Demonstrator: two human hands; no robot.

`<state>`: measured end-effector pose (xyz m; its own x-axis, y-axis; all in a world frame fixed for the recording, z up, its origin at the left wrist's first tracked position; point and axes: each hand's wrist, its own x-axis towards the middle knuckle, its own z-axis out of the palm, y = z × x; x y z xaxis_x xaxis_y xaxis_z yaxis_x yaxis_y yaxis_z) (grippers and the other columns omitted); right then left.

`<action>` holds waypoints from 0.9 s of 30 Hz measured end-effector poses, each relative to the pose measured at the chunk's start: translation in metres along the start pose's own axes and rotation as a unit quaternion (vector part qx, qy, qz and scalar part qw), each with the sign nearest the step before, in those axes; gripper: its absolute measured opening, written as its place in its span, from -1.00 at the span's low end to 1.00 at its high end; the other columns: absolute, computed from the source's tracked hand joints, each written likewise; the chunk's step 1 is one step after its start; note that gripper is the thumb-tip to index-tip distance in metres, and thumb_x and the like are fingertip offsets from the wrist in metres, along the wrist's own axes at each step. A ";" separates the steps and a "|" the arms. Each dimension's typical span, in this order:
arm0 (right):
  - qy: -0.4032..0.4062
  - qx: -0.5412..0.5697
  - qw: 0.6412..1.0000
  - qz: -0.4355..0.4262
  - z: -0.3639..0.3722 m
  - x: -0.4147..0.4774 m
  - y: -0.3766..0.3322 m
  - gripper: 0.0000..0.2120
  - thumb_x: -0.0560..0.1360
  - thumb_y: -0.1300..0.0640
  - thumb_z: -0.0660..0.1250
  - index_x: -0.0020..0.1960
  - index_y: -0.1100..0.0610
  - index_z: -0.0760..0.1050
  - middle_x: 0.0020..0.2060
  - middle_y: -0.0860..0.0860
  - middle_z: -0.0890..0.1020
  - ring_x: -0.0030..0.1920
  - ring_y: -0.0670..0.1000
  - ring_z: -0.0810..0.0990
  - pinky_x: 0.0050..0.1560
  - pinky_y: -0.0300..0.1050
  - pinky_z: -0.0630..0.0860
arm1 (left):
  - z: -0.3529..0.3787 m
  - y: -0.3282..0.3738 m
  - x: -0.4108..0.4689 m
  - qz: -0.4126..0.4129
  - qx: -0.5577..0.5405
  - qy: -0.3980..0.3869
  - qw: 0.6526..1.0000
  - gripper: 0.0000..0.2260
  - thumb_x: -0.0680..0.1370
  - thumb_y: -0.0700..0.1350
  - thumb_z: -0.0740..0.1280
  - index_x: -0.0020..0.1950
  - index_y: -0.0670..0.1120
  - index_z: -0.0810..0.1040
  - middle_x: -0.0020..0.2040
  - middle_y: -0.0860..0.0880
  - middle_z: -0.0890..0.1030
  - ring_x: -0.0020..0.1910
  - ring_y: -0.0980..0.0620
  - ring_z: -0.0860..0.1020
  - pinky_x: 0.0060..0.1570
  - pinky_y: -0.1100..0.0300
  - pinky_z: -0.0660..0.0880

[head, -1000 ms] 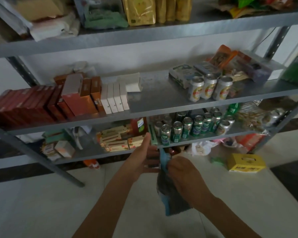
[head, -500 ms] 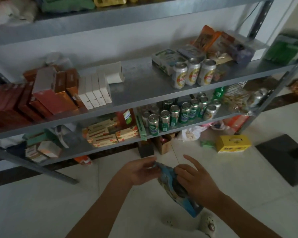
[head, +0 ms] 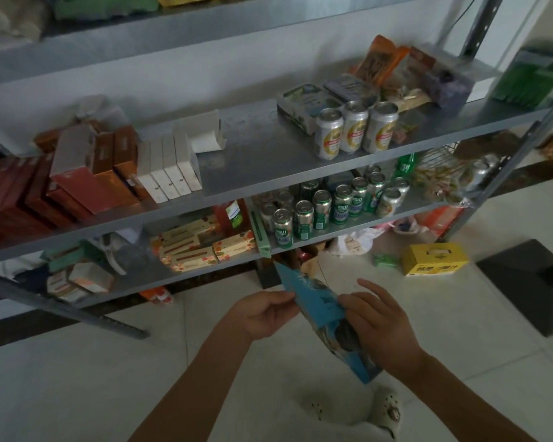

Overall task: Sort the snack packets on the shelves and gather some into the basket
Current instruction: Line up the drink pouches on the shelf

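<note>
My left hand (head: 262, 314) pinched the upper edge of the blue snack packet (head: 313, 298), held low over the floor; my right hand (head: 385, 333) gripped its middle. I judged the shelves (head: 262, 148) mostly unsorted, with nothing visibly basketed yet

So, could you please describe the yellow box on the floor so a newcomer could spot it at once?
Start at the grey metal shelving and drop to the white tiled floor by its right-hand upright. The yellow box sits there, beside a small green packet; it is the only bright yellow carton on the floor.
</note>
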<state>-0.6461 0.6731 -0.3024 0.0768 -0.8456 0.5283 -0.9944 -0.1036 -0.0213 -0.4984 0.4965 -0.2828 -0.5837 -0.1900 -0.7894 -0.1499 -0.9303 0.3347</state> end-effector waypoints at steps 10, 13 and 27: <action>-0.277 0.578 0.689 0.337 -0.047 0.030 0.023 -0.31 0.40 -0.02 0.39 0.45 -0.21 0.17 0.39 -0.38 0.26 0.39 -0.36 0.21 0.34 -0.30 0.27 | 0.027 -0.001 -0.017 0.178 0.147 0.046 0.972 -0.80 0.49 -0.37 0.35 0.10 -0.36 0.49 -0.32 -0.15 0.66 -0.37 0.01 0.65 -0.37 0.21 0.60; -0.180 0.534 0.720 0.404 -0.045 0.056 0.011 -0.60 0.50 0.09 0.38 0.28 -0.18 0.42 0.19 -0.29 0.51 0.26 -0.22 0.47 0.12 -0.36 0.46 | 0.046 -0.005 -0.031 0.216 0.222 0.034 0.950 -0.94 0.49 -0.34 0.37 -0.08 -0.33 0.57 -0.38 -0.14 0.64 -0.41 0.02 0.63 -0.35 0.22 0.61; -0.085 0.601 0.678 0.415 -0.068 0.050 -0.001 -0.83 0.42 0.27 0.42 0.00 0.20 0.67 -0.12 0.09 0.68 -0.07 -0.01 0.63 -0.03 -0.21 0.52 | 0.071 -0.023 -0.053 0.230 0.284 -0.084 0.927 -0.83 0.51 -0.30 0.35 -0.30 -0.22 0.54 -0.42 -0.10 0.62 -0.51 0.07 0.58 -0.48 0.28 0.54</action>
<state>-0.6462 0.6670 -0.2185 -0.3643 -0.9112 -0.1923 0.0691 0.1794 -0.9813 -0.5203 0.5501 -0.2121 -0.7986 -0.4304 -0.4207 -0.2228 -0.4379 0.8710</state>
